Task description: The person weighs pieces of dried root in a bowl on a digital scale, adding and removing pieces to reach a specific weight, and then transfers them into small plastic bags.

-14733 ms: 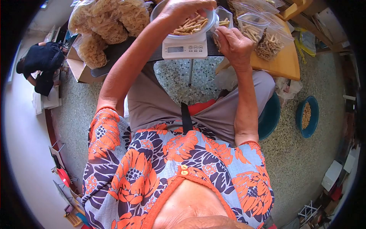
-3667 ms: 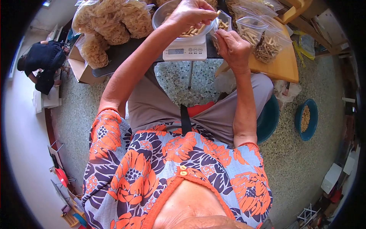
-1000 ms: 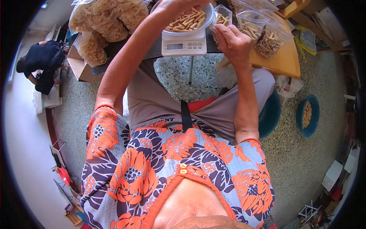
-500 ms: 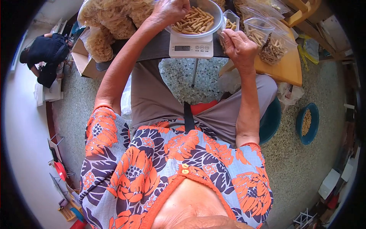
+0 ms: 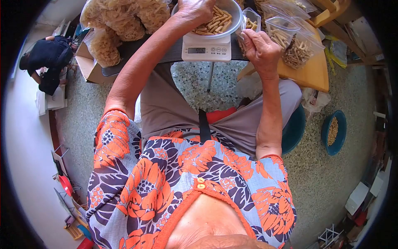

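Observation:
My left hand reaches over the white bowl of short brown sticks; its fingers are hidden behind the back of the hand and the top of the picture. Under the bowl stands a white digital scale with lit digits. To the right, my right hand is closed, thumb and fingers pinching the rim of a clear plastic bag. Some sticks show inside that bag. Beside this hand lie filled clear zip bags of similar sticks.
Large bags of pale, curly dried food are piled at the left of the dark table. A wooden chair stands right. Teal basins sit on the speckled floor. A person in dark clothes bends down at far left.
My left hand has moved slightly right and farther over the sticks in the bowl. My right hand keeps its pinch on the bag, nearly in place.

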The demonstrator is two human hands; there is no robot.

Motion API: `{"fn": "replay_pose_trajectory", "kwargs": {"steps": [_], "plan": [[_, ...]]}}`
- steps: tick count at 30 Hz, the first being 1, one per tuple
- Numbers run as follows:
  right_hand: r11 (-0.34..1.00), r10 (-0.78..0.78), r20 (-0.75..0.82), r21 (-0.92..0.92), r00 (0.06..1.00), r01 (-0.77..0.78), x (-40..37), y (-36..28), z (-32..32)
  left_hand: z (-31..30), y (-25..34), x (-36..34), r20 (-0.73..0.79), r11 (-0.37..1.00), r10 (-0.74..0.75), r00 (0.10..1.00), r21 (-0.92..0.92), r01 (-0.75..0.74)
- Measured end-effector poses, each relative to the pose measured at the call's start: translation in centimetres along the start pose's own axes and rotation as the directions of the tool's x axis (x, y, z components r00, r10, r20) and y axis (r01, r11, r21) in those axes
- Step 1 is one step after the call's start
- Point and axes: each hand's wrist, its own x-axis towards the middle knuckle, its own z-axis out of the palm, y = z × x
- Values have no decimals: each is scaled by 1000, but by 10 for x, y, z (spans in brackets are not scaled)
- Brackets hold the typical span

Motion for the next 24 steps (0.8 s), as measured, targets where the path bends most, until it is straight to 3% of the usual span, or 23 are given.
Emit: {"fn": "replay_pose_trajectory", "kwargs": {"steps": [3,9,13,16,17,18,19,20,21,22,23,24], "plan": [[1000,-14,-11,-6,1000,14,0,1,1,-7,4,3,131,999,-16,991,50,10],[1000,26,7,-5,1000,-26,-1,1,0,-5,-1,9,176,997,-63,982,-30,69],[1000,27,2,1,1000,-27,-1,1,0,-7,-8,8,123,995,-91,988,-38,96],[1000,26,4,5,1000,-26,0,1,0,-9,-27,7,244,950,-43,969,-289,115],[1000,24,-3,9,1000,-24,-1,2,1,-1,-38,4,243,951,-44,969,-287,115],[1000,22,-11,11,1000,-22,-1,2,2,0,-44,-1,301,769,-40,953,-599,222],[1000,21,-13,10,1000,-21,-2,2,3,3,-49,-4,353,479,-12,936,-819,315],[1000,21,-9,4,1000,-21,-2,2,3,4,-53,-4,350,480,-11,937,-820,312],[1000,21,-5,-3,1000,-21,-1,2,2,6,-58,-3,464,186,115,878,-879,440],[1000,20,-8,-4,1000,-20,-1,1,2,9,-63,0,521,-109,272,809,-818,564],[1000,23,-8,3,1000,-23,-1,1,2,13,-66,3,513,-366,439,737,-647,669],[1000,27,-6,10,1000,-27,-1,1,2,8,-62,2,515,-414,434,739,-615,671]]}}
